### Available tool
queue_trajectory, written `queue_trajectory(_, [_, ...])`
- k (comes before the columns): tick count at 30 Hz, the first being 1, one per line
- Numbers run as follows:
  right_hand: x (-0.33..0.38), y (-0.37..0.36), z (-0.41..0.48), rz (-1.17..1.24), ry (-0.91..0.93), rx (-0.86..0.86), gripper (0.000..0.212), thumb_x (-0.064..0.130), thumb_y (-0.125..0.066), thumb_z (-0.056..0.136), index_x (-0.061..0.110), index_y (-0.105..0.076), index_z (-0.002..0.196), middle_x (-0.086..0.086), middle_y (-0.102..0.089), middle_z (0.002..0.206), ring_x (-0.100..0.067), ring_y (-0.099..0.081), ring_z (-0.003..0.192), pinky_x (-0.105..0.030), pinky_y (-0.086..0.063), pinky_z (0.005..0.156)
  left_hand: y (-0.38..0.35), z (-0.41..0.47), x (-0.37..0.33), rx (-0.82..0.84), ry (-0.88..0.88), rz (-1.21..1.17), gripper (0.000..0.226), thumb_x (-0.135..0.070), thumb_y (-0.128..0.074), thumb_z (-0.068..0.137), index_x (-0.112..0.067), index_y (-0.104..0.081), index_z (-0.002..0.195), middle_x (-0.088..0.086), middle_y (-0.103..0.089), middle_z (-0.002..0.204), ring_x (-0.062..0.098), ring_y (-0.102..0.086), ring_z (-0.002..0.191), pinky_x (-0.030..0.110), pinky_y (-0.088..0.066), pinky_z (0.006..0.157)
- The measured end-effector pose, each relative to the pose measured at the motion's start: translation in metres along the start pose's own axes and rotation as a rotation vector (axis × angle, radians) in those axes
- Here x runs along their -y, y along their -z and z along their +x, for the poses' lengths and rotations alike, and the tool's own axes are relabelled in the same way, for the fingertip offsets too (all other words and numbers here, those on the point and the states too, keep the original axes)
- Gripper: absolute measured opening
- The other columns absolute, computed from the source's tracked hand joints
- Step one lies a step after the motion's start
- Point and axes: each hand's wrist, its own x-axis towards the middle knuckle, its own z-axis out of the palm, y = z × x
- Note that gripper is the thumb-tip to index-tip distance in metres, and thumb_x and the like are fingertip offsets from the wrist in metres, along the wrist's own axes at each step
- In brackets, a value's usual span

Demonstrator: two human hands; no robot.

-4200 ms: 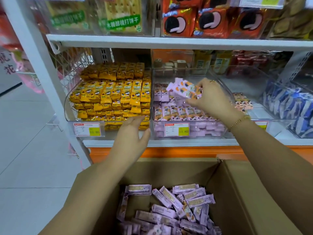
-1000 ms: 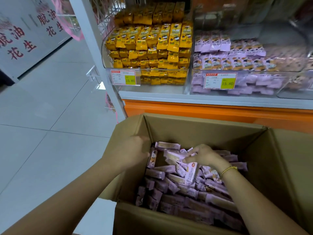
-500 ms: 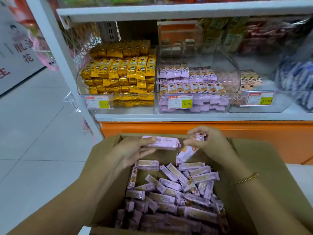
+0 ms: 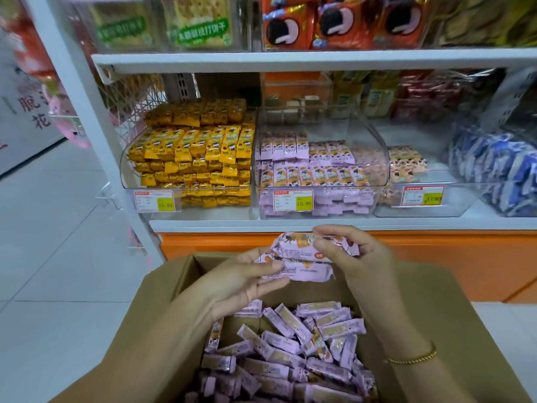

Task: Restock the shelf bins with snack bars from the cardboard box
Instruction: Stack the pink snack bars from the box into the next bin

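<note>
Hands: left hand [image 4: 241,277] and right hand [image 4: 357,257] meet over the box [image 4: 162,301], fingers gripping two pink bars [image 4: 302,248] stacked between them.
Bars: held just below the shelf [image 4: 203,223] edge; more lie loose in the box.
Around: part-filled pink bin [image 4: 374,158] stands above, its clear front and price tag [image 4: 293,200] facing the hands; yellow bin [image 4: 128,170] is beside it.
Change: half a second ago the bars were apart and lower.
</note>
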Motion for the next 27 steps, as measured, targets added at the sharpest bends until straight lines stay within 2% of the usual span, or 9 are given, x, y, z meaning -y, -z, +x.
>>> queue_trajectory(5, [0.001,0.016,-0.003,-0.165,-0.007,0.161,0.038,0.031,-0.073,0.075,0.039,-0.067,0.111,0.031,-0.065,0.110,0.014,-0.055,0.107,-0.003,-0.042,0.080,-0.003,0.004,-0.008,-0.064,-0.055,-0.050,0.050,0.000,-0.067,0.067,-0.001,-0.058,0.116,0.020,-0.066,0.113,0.028,-0.068,0.094,0.037,-0.059,0.074])
queue_trajectory(9, [0.003,0.027,-0.001,-0.316,-0.015,0.141,0.033,0.032,-0.077,0.073,0.050,-0.068,0.099,0.018,-0.072,0.098,-0.005,-0.065,0.085,-0.026,-0.054,0.075,-0.008,0.009,-0.012,-0.077,-0.081,0.012,0.041,0.003,-0.069,0.063,0.002,-0.064,0.103,0.022,-0.068,0.105,0.026,-0.068,0.088,0.035,-0.058,0.080])
queue_trajectory(11, [0.008,0.029,0.001,-0.358,0.032,0.121,0.028,0.031,-0.076,0.074,0.048,-0.068,0.094,0.025,-0.071,0.095,0.001,-0.067,0.089,-0.020,-0.052,0.075,-0.008,0.012,-0.012,-0.105,-0.086,0.002,0.042,0.005,-0.068,0.061,-0.001,-0.064,0.102,0.021,-0.068,0.103,0.026,-0.068,0.086,0.034,-0.059,0.076])
queue_trajectory(14, [0.019,0.036,0.002,-0.506,0.110,0.048,0.035,0.032,-0.070,0.081,0.051,-0.057,0.108,0.036,-0.060,0.096,0.015,-0.057,0.088,-0.002,-0.041,0.071,-0.007,0.017,-0.016,-0.107,-0.092,0.097,0.039,-0.001,-0.069,0.061,-0.008,-0.065,0.099,0.010,-0.073,0.095,0.019,-0.071,0.082,0.026,-0.058,0.075])
queue_trajectory(16, [0.020,0.044,0.003,-0.626,0.215,0.095,0.050,0.022,-0.069,0.085,0.051,-0.050,0.120,0.038,-0.050,0.109,0.014,-0.050,0.097,0.001,-0.035,0.076,-0.007,0.018,-0.020,-0.083,-0.086,0.164,0.027,-0.007,-0.070,0.062,-0.013,-0.070,0.088,0.005,-0.073,0.091,0.015,-0.068,0.082,0.023,-0.054,0.077])
queue_trajectory(18, [0.016,0.051,0.008,-0.701,0.328,0.164,0.051,0.008,-0.069,0.085,0.044,-0.058,0.118,0.031,-0.048,0.113,0.007,-0.047,0.106,-0.003,-0.034,0.082,-0.007,0.019,-0.023,-0.073,-0.071,0.205,0.019,-0.013,-0.071,0.062,-0.013,-0.074,0.082,0.005,-0.072,0.089,0.013,-0.065,0.080,0.022,-0.051,0.075])
queue_trajectory(20, [0.011,0.055,0.015,-0.754,0.402,0.232,0.047,0.004,-0.063,0.078,0.042,-0.065,0.106,0.027,-0.049,0.114,-0.001,-0.044,0.114,-0.012,-0.037,0.090,-0.007,0.019,-0.025,-0.048,-0.043,0.240,0.026,-0.017,-0.069,0.066,-0.008,-0.071,0.090,0.007,-0.071,0.091,0.014,-0.065,0.079,0.022,-0.055,0.068])
queue_trajectory(23, [0.007,0.050,0.024,-0.863,0.508,0.359,0.049,0.004,-0.055,0.067,0.041,-0.064,0.097,0.014,-0.049,0.128,-0.015,-0.034,0.129,-0.019,-0.026,0.105,-0.005,0.018,-0.028,0.044,0.034,0.306,0.027,-0.015,-0.067,0.073,-0.006,-0.069,0.099,0.013,-0.071,0.101,0.019,-0.070,0.086,0.031,-0.058,0.077])
queue_trajectory(27, [0.001,0.030,0.027,-0.968,0.545,0.512,0.051,-0.003,-0.056,0.071,0.041,-0.064,0.094,0.009,-0.042,0.138,-0.013,-0.029,0.130,-0.018,-0.026,0.096,-0.006,0.022,-0.025,0.057,0.136,0.386,0.058,-0.014,-0.082,0.066,-0.004,-0.060,0.120,0.015,-0.069,0.108,0.024,-0.066,0.094,0.041,-0.050,0.092])
